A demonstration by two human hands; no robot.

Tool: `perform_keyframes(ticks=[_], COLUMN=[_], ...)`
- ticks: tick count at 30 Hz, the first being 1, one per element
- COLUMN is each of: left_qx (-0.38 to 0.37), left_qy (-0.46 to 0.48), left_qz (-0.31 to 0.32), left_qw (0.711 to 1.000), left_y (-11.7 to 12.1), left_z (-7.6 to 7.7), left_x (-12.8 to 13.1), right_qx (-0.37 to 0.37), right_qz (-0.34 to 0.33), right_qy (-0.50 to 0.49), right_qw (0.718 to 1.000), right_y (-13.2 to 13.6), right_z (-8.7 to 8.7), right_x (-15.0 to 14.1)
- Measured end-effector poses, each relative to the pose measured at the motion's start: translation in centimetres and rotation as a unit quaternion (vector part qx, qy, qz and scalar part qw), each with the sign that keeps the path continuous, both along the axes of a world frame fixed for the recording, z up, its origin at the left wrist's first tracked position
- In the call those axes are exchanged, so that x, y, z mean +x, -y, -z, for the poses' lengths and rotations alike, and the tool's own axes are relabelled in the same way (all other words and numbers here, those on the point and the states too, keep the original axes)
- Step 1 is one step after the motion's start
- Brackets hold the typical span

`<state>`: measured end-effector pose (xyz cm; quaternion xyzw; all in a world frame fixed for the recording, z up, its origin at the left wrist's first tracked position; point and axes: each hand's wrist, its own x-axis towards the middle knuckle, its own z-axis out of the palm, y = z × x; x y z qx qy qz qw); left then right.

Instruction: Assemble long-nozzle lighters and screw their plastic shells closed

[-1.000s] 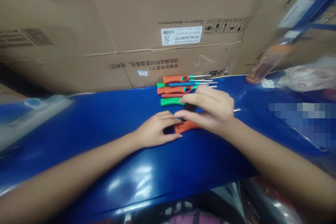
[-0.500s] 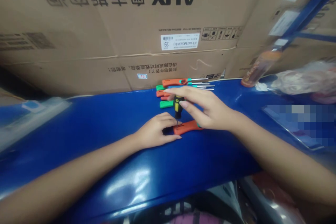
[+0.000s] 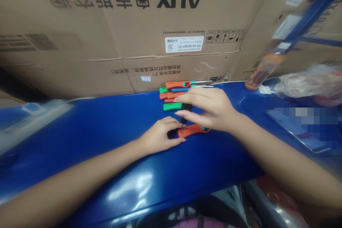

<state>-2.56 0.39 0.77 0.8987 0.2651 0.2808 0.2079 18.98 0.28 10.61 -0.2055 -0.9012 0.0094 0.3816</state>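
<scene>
An orange long-nosed lighter (image 3: 190, 130) lies on the blue table. My left hand (image 3: 161, 134) grips its handle end between thumb and fingers. Above it, my right hand (image 3: 207, 108) is closed round the dark handle of a screwdriver (image 3: 184, 119). The screwdriver stands nearly upright, its tip down at the left end of the lighter; whether it sits on a screw is too small to tell. Behind my right hand several more lighters lie side by side, among them an orange one (image 3: 177, 85) and a green one (image 3: 172, 107). My fingers hide part of that row.
A large cardboard carton (image 3: 120, 42) stands along the table's back edge. On the right are an orange-capped bottle (image 3: 263, 71), a clear plastic bag (image 3: 301, 82) and a flat clear-edged item (image 3: 299, 128). Clear plastic packaging (image 3: 34, 124) lies at the left.
My right hand has turned about the screwdriver's handle, its fingers now covering more of it. The left hand still grips the lighter in the same place.
</scene>
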Motion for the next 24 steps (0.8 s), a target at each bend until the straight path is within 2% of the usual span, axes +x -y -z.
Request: perform_keyframes(ticks=[3,6,9,11,14,16,18,21,22,24], left_qx=[-0.006,-0.008,-0.013,-0.017,-0.023,-0.021,-0.017,-0.019,-0.021,-0.022], left_qy=[-0.004,0.007,0.013,0.006,-0.012,-0.023,-0.024,-0.020,-0.019,-0.018], left_qz=[-0.005,-0.008,-0.014,-0.017,-0.026,-0.032,-0.021,0.009,0.015,0.019], left_qw=[1.000,1.000,1.000,1.000,0.999,0.999,0.999,1.000,0.999,0.999], left_y=[0.08,0.22,0.37,0.46,0.55,0.57,0.54,0.45,0.42,0.38], left_z=[-0.09,-0.10,-0.08,-0.10,-0.14,-0.14,-0.14,-0.20,-0.22,-0.25], left_x=[0.03,0.14,0.28,0.34,0.35,0.33,0.33,0.36,0.37,0.37], right_qx=[-0.053,-0.092,-0.034,-0.027,-0.104,-0.129,-0.093,-0.015,-0.019,-0.076], right_qz=[-0.019,-0.062,-0.008,0.024,-0.030,-0.070,-0.059,0.010,0.018,-0.009], right_qy=[0.044,0.024,0.005,0.035,0.072,0.048,0.014,0.020,0.033,0.054], right_qw=[0.997,0.994,0.999,0.999,0.992,0.988,0.994,1.000,0.999,0.996], right_y=[0.15,0.16,0.24,0.39,0.50,0.36,0.14,0.07,0.15,0.38], right_z=[-0.04,-0.14,-0.23,-0.41,-0.63,-0.47,-0.13,0.08,-0.01,-0.33], right_x=[0.01,0.05,0.08,0.12,0.21,0.21,0.15,0.06,0.06,0.11])
